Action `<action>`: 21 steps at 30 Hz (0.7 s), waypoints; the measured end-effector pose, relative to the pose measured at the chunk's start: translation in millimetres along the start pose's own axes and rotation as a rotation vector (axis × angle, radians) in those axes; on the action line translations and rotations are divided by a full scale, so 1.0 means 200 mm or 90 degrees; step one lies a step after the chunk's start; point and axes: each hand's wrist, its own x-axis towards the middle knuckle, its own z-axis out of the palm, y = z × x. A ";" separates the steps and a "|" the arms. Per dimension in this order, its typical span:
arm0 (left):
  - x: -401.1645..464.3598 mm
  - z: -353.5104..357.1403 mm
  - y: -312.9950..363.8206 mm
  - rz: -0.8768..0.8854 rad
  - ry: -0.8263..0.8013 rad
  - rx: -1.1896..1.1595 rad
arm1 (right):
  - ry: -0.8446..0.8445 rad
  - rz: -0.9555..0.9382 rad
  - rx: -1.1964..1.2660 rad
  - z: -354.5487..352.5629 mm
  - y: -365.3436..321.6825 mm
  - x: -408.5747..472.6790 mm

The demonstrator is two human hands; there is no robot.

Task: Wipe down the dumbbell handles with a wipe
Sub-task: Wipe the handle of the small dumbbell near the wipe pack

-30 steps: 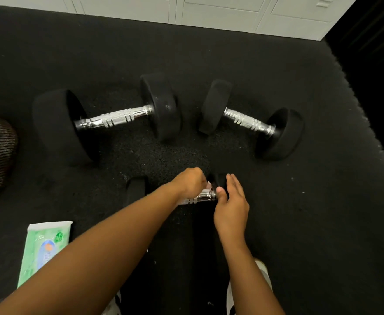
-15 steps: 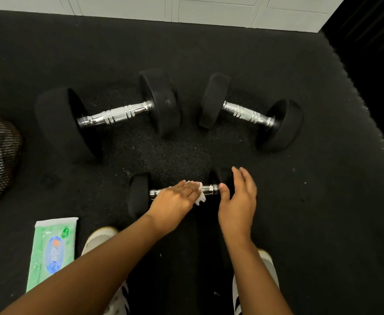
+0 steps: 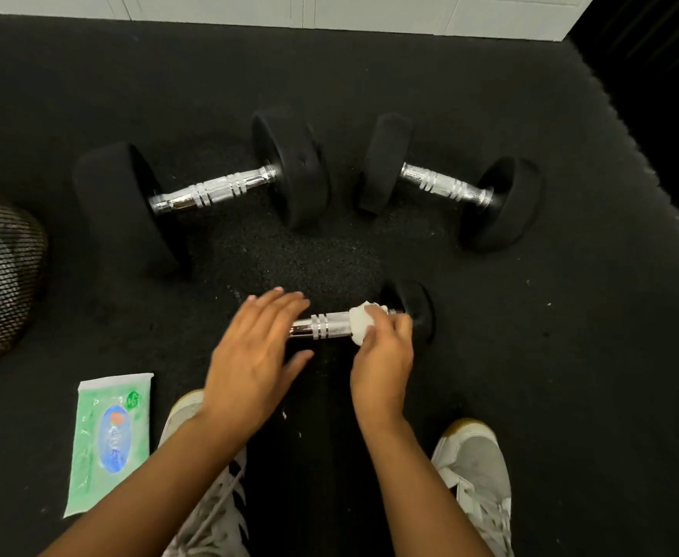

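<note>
The wipe (image 3: 361,324) has passed from my left hand (image 3: 255,357) to my right hand (image 3: 384,351) since half a second ago, and it now sits at the right end of the handle (image 3: 330,325) instead of the middle. My right fingers and thumb pinch the bunched wipe against the chrome bar, just beside the right weight head (image 3: 416,309). My left hand lies flat, fingers straight and spread, over the left end of the small dumbbell, holding nothing and hiding that head. The handle's long axis runs left to right across the floor mat (image 3: 490,355), directly ahead of both hands; judged from this, the coming stroke travels leftward along that axis, and my right hand is the nearer one for it. Two larger dumbbells, the left one (image 3: 213,190) and the right one (image 3: 446,184), lie farther toward the mat's far edge. A wipe packet (image 3: 111,440) rests near the near-left corner.
</note>
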 end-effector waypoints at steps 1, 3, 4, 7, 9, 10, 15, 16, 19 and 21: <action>-0.02 -0.01 -0.04 -0.020 -0.020 0.017 | -0.028 -0.007 -0.044 0.01 0.03 0.00; -0.07 -0.02 -0.11 -0.039 -0.079 0.027 | -0.038 0.006 -0.120 0.03 0.06 -0.01; -0.08 -0.02 -0.13 -0.036 -0.107 0.026 | -0.014 -0.018 -0.173 0.04 0.06 -0.01; -0.10 -0.02 -0.16 -0.029 -0.144 0.014 | 0.018 -0.139 -0.280 0.07 0.09 -0.01; -0.10 -0.03 -0.17 -0.034 -0.151 -0.003 | 0.002 -0.192 -0.240 0.06 0.13 0.02; -0.09 -0.03 -0.17 -0.032 -0.156 -0.012 | 0.004 -0.212 -0.200 0.05 0.15 0.05; -0.07 -0.04 -0.18 -0.030 -0.186 -0.059 | -0.022 -0.271 -0.117 0.11 0.08 0.09; -0.06 -0.04 -0.18 -0.031 -0.184 -0.060 | -0.042 -0.286 -0.118 0.15 0.04 0.07; -0.08 -0.03 -0.18 -0.052 -0.169 -0.061 | -0.111 -0.372 -0.125 0.22 -0.02 -0.02; -0.09 -0.03 -0.17 -0.050 -0.160 -0.061 | -0.095 -0.451 -0.126 0.18 0.04 -0.04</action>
